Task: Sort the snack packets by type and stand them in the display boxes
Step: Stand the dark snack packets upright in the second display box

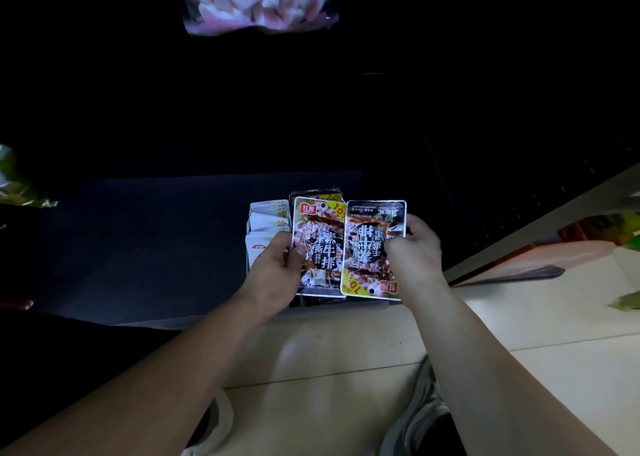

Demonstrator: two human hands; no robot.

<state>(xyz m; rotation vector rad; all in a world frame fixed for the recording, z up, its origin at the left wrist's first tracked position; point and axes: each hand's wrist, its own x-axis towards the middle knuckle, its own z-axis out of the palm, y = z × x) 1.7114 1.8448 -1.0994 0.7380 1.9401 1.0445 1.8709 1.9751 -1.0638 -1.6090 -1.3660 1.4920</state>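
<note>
Darkness swallows most of the background, and a pale tiled floor (pixel 519 334) runs in front of the display box (pixel 248 265). A wide dark panel (pixel 156 240) spreads to the left of the box and behind it. Whether the box stands on this panel cannot be told.

Well beyond the box, a clear bag of pink and white marshmallows (pixel 259 1) hangs or lies in the gloom. A green foil packet (pixel 17 185) sits well to the left of the box and plays no part for now.

Inside the box, along its left side, white packets (pixel 266 223) stand on edge in a row, already sorted. At the back of the box the tops of dark packets (pixel 315 194) show, probably the same kind as the two in hand.

Over the box's right part, the left hand (pixel 277 272) grips the upright steak packet (pixel 320 247) by its left edge, with the thumb on the printed face and the fingers curled behind. The right hand (pixel 412 251) pinches the inverted steak packet (pixel 370 247) at its right edge, thumb in front. The two packets are held side by side, touching, faces up. This looks like a check that they match before they join the dark ones. The inverted packet likely needs turning first, so that its print reads upright.
</note>
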